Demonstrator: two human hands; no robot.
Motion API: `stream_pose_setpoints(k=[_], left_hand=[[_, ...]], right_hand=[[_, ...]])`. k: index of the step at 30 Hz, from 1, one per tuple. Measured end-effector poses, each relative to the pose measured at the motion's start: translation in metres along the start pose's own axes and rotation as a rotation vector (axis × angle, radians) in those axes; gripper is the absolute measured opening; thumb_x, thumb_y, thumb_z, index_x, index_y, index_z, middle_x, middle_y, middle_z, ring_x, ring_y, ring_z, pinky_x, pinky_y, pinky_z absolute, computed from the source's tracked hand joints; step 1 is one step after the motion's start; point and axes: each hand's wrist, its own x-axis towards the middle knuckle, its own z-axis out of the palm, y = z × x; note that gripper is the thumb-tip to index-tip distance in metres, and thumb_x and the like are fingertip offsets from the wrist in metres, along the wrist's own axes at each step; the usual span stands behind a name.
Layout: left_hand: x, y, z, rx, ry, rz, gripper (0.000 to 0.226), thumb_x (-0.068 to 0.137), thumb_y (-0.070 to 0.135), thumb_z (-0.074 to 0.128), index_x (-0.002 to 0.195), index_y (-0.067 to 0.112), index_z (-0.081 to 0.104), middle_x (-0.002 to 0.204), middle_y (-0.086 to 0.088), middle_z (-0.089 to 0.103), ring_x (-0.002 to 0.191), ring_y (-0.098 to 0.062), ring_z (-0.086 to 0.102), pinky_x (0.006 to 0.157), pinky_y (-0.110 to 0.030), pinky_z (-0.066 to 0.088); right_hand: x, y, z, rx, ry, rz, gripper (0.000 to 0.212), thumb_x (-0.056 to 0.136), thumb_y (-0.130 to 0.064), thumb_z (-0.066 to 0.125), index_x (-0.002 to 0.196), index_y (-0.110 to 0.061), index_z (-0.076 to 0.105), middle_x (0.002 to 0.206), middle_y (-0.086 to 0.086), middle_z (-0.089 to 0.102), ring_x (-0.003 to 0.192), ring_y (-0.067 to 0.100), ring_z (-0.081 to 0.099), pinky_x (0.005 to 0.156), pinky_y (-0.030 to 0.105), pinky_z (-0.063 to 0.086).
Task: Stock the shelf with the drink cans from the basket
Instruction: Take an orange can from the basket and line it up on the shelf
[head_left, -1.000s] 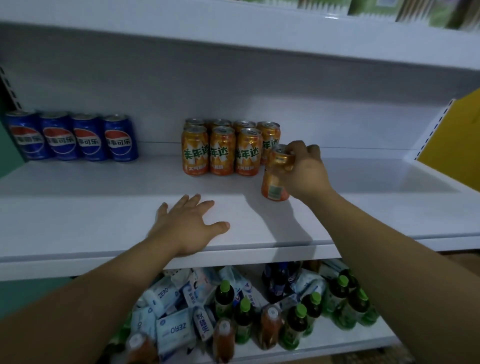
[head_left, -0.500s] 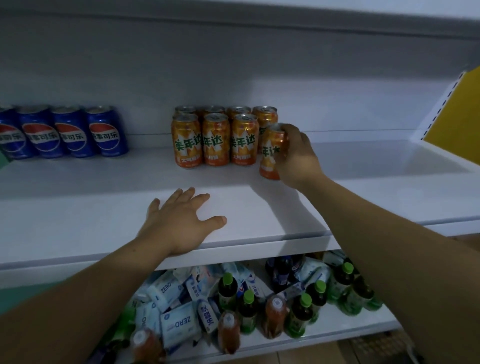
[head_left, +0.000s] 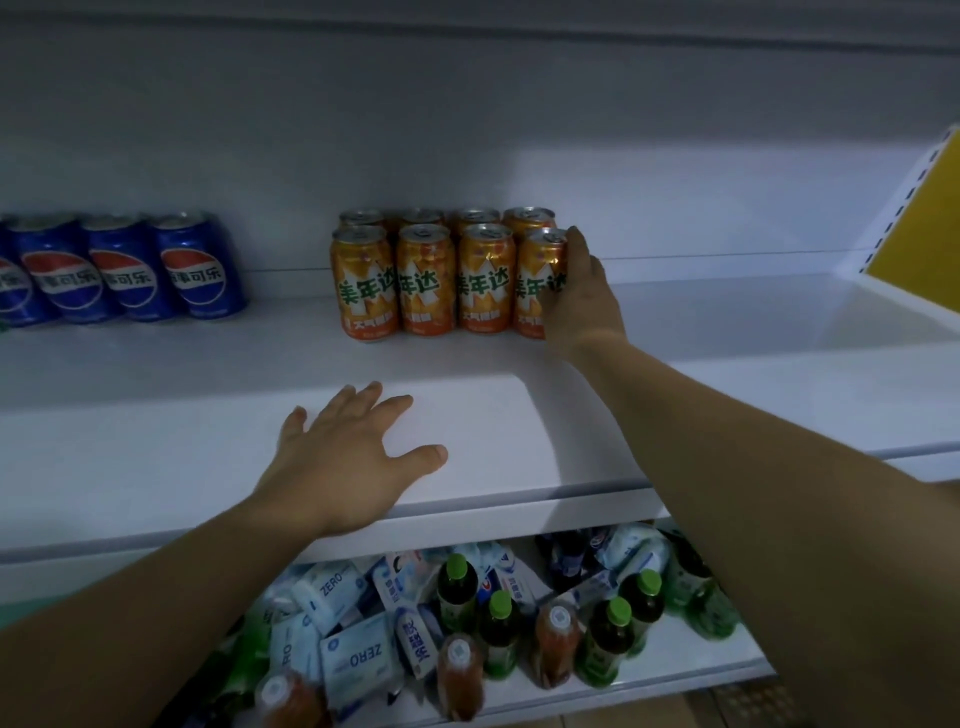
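our right hand (head_left: 582, 301) grips a glossy, cylindrical orange can (head_left: 537, 278) with green lettering, standing upright on the smooth white shelf (head_left: 519, 415) at the right end of the front row of matching cans (head_left: 426, 280), while our left hand (head_left: 343, 467) rests palm-down, fingers spread, near the shelf's front edge.

Single head-worn wide-angle view, close up, facing the shelf (head_left: 493, 415) head-on and tilted slightly down, left forearm (head_left: 156, 597) and right forearm (head_left: 779, 493) entering from the bottom corners, back panel (head_left: 467, 130) filling the top, lower shelf (head_left: 717, 670) along the bottom edge
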Motion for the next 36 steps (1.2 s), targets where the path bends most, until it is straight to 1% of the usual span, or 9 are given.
stream_pose_setpoints(k=[7, 10, 12, 15, 18, 20, 24, 31, 36], left_hand=[[0.0, 0.001, 0.0, 0.01, -0.014, -0.001, 0.078, 0.081, 0.078, 0.025, 0.149, 0.041, 0.011, 0.16, 0.013, -0.001, 0.147, -0.009, -0.006, 0.118, -0.046, -0.004], [0.0, 0.001, 0.0, 0.003, -0.02, 0.003, 0.077, 0.082, 0.078, 0.027, 0.149, 0.042, 0.012, 0.16, 0.013, -0.001, 0.147, -0.009, -0.005, 0.118, -0.046, -0.004], [0.002, 0.001, -0.001, 0.0, -0.038, -0.002, 0.078, 0.082, 0.078, 0.027, 0.149, 0.042, 0.012, 0.16, 0.013, -0.002, 0.147, -0.009, -0.005, 0.118, -0.047, -0.004], [0.001, 0.002, -0.003, 0.025, -0.082, -0.004, 0.078, 0.083, 0.078, 0.025, 0.15, 0.041, 0.01, 0.16, 0.011, -0.004, 0.147, -0.012, -0.005, 0.118, -0.048, -0.003], [0.003, 0.004, -0.014, 0.084, -0.15, 0.008, 0.08, 0.084, 0.077, 0.025, 0.151, 0.037, 0.007, 0.161, 0.006, -0.004, 0.148, -0.017, -0.002, 0.118, -0.049, 0.002], [0.007, 0.013, -0.026, 0.127, -0.175, 0.045, 0.086, 0.083, 0.076, 0.034, 0.152, 0.03, 0.012, 0.161, 0.002, 0.006, 0.147, -0.021, 0.009, 0.118, -0.046, 0.013], [0.007, 0.073, -0.041, 0.08, -0.121, 0.292, 0.078, 0.083, 0.06, 0.055, 0.148, 0.024, 0.03, 0.155, 0.001, 0.026, 0.137, -0.019, 0.033, 0.112, -0.035, 0.031], [-0.054, 0.242, -0.017, 0.115, -0.155, 0.769, 0.067, 0.089, 0.052, 0.054, 0.146, 0.024, 0.034, 0.152, -0.001, 0.033, 0.136, -0.023, 0.036, 0.111, -0.038, 0.032], [-0.125, 0.336, 0.013, 0.179, -0.232, 1.016, 0.067, 0.088, 0.051, 0.055, 0.145, 0.021, 0.035, 0.149, -0.003, 0.038, 0.132, -0.023, 0.041, 0.107, -0.039, 0.038]], right_hand=[[0.01, 0.002, 0.01, -0.028, -0.031, 0.004, 0.077, 0.098, -0.014, 0.043, 0.154, -0.023, -0.009, 0.162, 0.007, 0.01, 0.137, 0.034, 0.036, 0.107, 0.044, 0.034], [0.014, -0.003, 0.001, -0.013, -0.164, 0.051, 0.095, 0.093, -0.019, 0.056, 0.151, -0.023, -0.019, 0.163, 0.009, 0.001, 0.143, 0.034, 0.026, 0.113, 0.045, 0.026], [0.015, -0.005, -0.006, -0.063, -0.248, 0.076, 0.108, 0.088, -0.032, 0.065, 0.15, -0.023, -0.023, 0.162, 0.01, -0.008, 0.147, 0.033, 0.015, 0.116, 0.043, 0.02], [0.001, -0.007, -0.026, -0.254, -0.31, 0.014, 0.11, 0.08, -0.062, 0.061, 0.153, -0.023, -0.011, 0.162, 0.005, -0.01, 0.149, 0.03, 0.006, 0.118, 0.039, 0.014], [-0.024, -0.003, -0.065, -0.362, -0.377, 0.021, 0.086, 0.092, -0.048, 0.057, 0.154, -0.013, 0.009, 0.161, 0.009, 0.014, 0.146, 0.028, 0.017, 0.115, 0.034, 0.02], [-0.042, 0.006, -0.099, -0.413, -0.361, 0.076, 0.08, 0.093, -0.044, 0.057, 0.153, -0.012, 0.017, 0.158, 0.01, 0.023, 0.142, 0.029, 0.027, 0.112, 0.034, 0.028], [-0.082, 0.028, -0.166, -0.479, -0.317, 0.194, 0.076, 0.094, -0.046, 0.055, 0.154, -0.015, 0.019, 0.158, 0.007, 0.024, 0.14, 0.029, 0.031, 0.11, 0.035, 0.03], [-0.207, 0.071, -0.279, -0.558, -0.209, 0.466, 0.073, 0.096, -0.046, 0.052, 0.154, -0.017, 0.018, 0.156, 0.007, 0.03, 0.131, 0.029, 0.043, 0.1, 0.038, 0.042], [-0.311, 0.092, -0.349, -0.605, -0.104, 0.662, 0.062, 0.095, -0.047, 0.053, 0.146, -0.018, 0.035, 0.145, 0.008, 0.044, 0.122, 0.028, 0.049, 0.087, 0.033, 0.042]])
